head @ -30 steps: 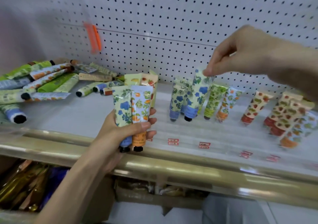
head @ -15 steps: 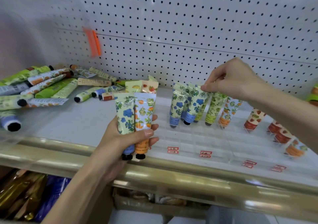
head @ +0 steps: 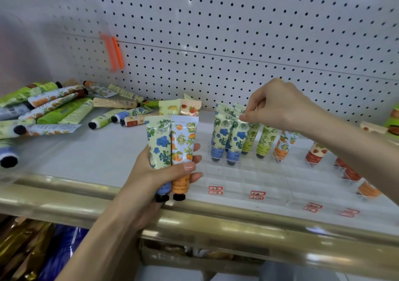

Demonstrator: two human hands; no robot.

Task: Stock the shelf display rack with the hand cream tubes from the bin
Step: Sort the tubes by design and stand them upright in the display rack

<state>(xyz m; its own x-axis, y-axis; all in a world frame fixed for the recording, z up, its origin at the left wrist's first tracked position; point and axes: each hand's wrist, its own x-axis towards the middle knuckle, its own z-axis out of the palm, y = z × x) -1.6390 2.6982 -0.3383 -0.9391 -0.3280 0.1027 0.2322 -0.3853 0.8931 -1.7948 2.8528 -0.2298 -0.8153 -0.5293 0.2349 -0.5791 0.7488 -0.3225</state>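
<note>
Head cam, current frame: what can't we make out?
Head view:
Red labels on the clear rack: too small to read.
Rear tubes in the left hand: mostly hidden by the two front tubes.
Rack's right end: covered by the right forearm, cut by the edge.
Packs on the lower shelf: blurred.

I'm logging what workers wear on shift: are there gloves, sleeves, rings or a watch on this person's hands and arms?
No. The left hand and right hand are bare, with no gloves and no rings that show. The left forearm and right forearm are uncovered as far as the frame reaches: no sleeve, watch or bracelet in view. The left thumbnail looks short and unpainted.
</note>
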